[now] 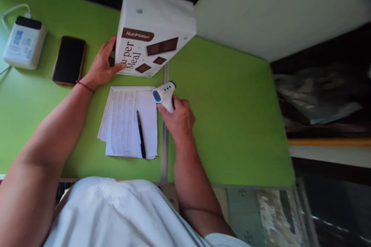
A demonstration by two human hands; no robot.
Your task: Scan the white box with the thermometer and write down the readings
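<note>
The left hand [102, 65] grips the left edge of a white box [171, 15] lettered "NutriMotion" and "u-per Meal". Just nearer the wearer than the box, the right hand [182, 117] clasps a smooth plastic thermometer [166, 98], barrel slanting forward-right, screen facing back. Before the box lie printed papers [123, 123], unreadably small; left of it, a flat phone [68, 61].

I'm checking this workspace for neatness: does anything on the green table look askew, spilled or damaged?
Mildly: the papers under the pen are unevenly stacked, with an edge jutting out askew at the left. Nothing looks spilled, and the white box at the left hand and the thermometer in the right hand show no plain damage.
</note>
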